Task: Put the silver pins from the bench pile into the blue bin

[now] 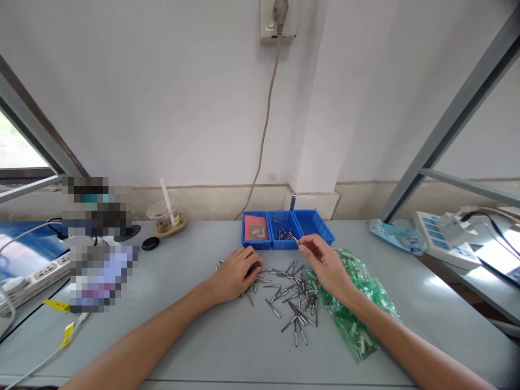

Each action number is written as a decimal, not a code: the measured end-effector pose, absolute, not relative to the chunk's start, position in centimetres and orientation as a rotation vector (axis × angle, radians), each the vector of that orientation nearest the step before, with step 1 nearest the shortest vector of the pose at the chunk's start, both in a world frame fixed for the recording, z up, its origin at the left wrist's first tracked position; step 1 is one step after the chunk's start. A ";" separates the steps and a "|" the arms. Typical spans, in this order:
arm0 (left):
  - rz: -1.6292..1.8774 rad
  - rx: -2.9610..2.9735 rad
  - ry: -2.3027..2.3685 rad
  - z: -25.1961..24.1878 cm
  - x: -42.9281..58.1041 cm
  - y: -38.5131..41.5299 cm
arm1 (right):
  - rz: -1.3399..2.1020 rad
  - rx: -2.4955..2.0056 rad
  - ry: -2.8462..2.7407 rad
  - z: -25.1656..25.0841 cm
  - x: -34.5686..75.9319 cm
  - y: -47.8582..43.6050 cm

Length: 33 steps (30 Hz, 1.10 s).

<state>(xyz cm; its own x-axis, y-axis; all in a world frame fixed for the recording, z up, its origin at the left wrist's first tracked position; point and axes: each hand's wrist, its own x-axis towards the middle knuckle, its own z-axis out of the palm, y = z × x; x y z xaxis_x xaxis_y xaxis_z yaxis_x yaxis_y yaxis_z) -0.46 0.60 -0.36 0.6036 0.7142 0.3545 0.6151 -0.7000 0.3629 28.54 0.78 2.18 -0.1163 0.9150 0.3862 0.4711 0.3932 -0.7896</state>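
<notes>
Right hand [326, 264], nearer the middle blue plastic bin [284, 246], pinches a silver metal pin [296, 240] slanting at its front-right corner; left hand [235, 274] curls, grip unclear.

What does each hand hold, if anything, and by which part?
The right hand seems to pinch a metal pin by one end, at the middle blue bin. For the left hand, it cannot be told.
</notes>
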 end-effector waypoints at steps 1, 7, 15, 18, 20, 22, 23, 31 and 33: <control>0.711 2.625 1.100 -0.3 -0.5 0.6 | 0.624 -1.218 -1.746 2.1 28.5 0.8; 0.711 2.604 1.118 -0.2 -0.6 0.8 | 0.674 -1.209 -1.725 1.8 28.5 0.8; 0.679 2.579 1.127 0.1 -0.5 0.7 | 0.765 -1.211 -1.741 2.0 28.3 0.5; 0.673 2.581 1.125 0.2 -0.5 0.7 | 0.874 -1.206 -1.703 1.9 28.2 0.6; 0.663 2.583 1.126 0.2 -0.5 0.8 | 0.998 -1.168 -1.634 1.8 28.2 0.7; 0.670 2.588 1.118 0.1 -0.5 0.8 | 1.147 -1.129 -1.534 1.8 28.2 0.7; 0.676 2.591 1.113 0.0 -0.5 0.8 | 1.225 -1.108 -1.480 1.8 28.2 0.6; 0.686 2.602 1.103 -0.2 -0.6 1.0 | 1.566 -0.985 -1.276 3.2 28.0 0.1; 0.674 2.600 1.113 -0.2 -0.5 1.0 | 1.563 -0.983 -1.285 3.3 28.1 0.1</control>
<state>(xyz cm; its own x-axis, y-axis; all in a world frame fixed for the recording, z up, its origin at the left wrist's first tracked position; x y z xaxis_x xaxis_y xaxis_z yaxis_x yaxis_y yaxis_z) -0.52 0.98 -0.24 0.6047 0.7292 0.3202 0.6214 -0.6835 0.3829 28.10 0.14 3.30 -0.3175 0.9470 -0.0498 -0.1343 -0.0968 -0.9862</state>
